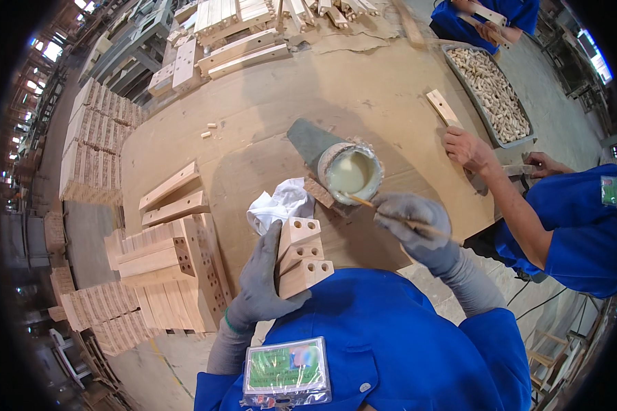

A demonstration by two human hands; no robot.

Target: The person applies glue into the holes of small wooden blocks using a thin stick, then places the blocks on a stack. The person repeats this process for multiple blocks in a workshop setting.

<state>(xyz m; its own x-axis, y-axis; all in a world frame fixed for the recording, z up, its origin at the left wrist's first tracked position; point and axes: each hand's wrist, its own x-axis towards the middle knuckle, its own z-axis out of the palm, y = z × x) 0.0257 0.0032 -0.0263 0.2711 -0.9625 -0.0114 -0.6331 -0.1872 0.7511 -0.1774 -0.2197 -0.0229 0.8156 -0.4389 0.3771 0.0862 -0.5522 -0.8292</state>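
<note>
My gloved left hand [259, 288] grips several wooden blocks [301, 257], stacked together with drilled holes in their end faces. In my gloved right hand [418, 229] is a thin wooden stick [428, 229], its far end at the rim of a round tub [351, 171]. Pale cream glue-like liquid partly fills the tub, and dried residue crusts its rim. The tub leans against a grey-green cylinder [305, 140] behind it. A crumpled white cloth [281, 202] lies just beyond the blocks, beside a small wood piece [319, 192] near the tub.
Stacked drilled wooden pieces [161, 264] stand at the left, with two loose bars [171, 195] behind them. Two dowels [209, 130] lie on the cardboard-covered table [253, 103]. At right, a co-worker's hand [469, 151] holds a drilled bar near a tray [530, 139] of dowels. Another person [487, 20] works beyond.
</note>
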